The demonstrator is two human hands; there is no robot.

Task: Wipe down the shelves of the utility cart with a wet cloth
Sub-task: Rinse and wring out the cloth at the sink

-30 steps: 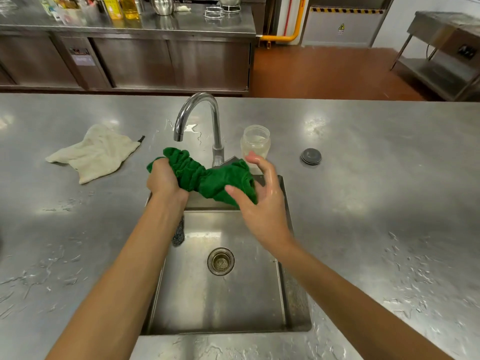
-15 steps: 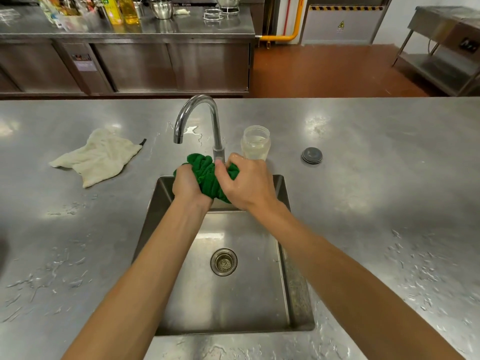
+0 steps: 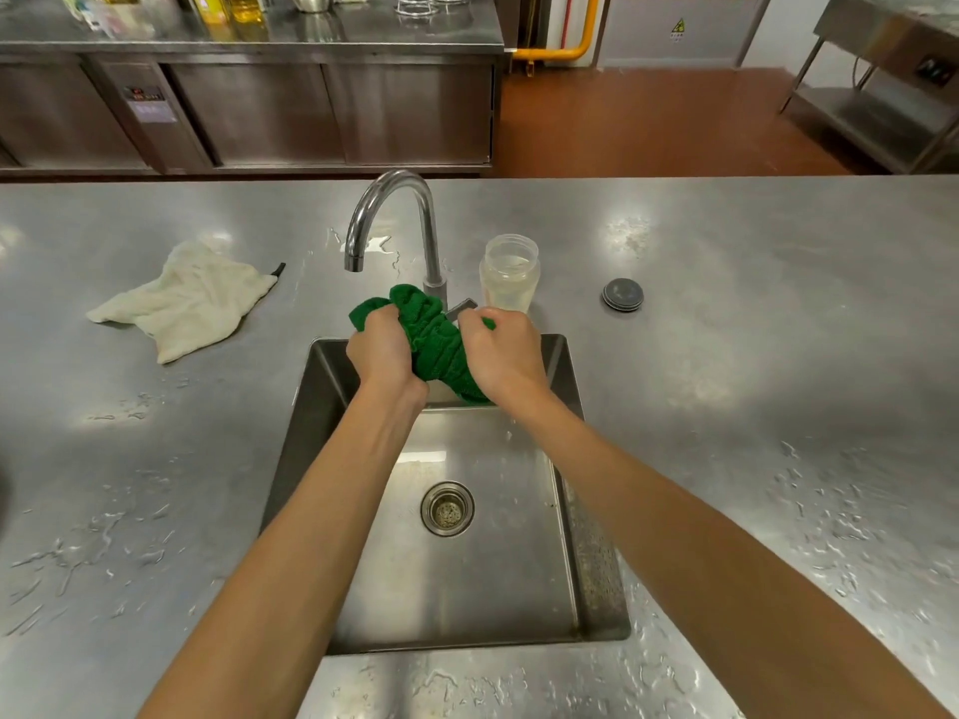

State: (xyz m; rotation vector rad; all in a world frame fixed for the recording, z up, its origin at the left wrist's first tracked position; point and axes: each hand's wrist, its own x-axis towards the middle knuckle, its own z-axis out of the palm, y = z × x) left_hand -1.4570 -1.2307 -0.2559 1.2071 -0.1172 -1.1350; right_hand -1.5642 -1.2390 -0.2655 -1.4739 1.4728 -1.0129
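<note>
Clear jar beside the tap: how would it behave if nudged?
Probably light: the clear jar looks thin plastic, fill unclear. Likely tips easily, being taller than wide. It stands open, with a dark lid lying apart on the counter, so any contents could spill.

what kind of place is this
Most likely a commercial kitchen: a long stainless steel worktop with a built-in sink, steel cabinets behind it, and a yellow pipe on the far wall.

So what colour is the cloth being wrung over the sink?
Dark green: the cloth is bunched between both hands, clearest in the head view.
</note>
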